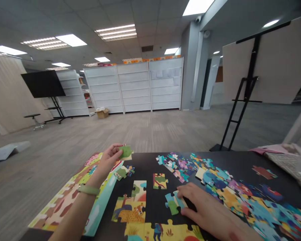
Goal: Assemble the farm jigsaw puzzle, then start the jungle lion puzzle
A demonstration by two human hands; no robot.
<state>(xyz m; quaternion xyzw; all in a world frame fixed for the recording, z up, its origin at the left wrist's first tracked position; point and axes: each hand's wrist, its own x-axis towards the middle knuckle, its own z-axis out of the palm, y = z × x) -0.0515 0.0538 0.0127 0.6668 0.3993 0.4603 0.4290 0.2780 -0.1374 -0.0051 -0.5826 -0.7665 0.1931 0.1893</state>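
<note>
My left hand (112, 155) pinches a green puzzle piece (125, 152) between thumb and fingers, raised over the far edge of the dark table. Low on the table, the fingers of my right hand (194, 204) close around a blue and green puzzle piece (172, 203). Between my hands lies a joined puzzle section (131, 214) with a spotted cat, above a joined yellow strip (165, 232). One loose yellow piece (160, 181) with a red edge sits past my right fingertips. Two more pieces (121, 172) lie just below my left hand.
A large heap of loose puzzle pieces (230, 190) spreads over the table's right side. The puzzle box (65, 197) lies under my left forearm. At the right edge is a patterned cloth (288, 162). Beyond stand an easel (240, 100), white shelves (135, 87) and a screen (43, 83).
</note>
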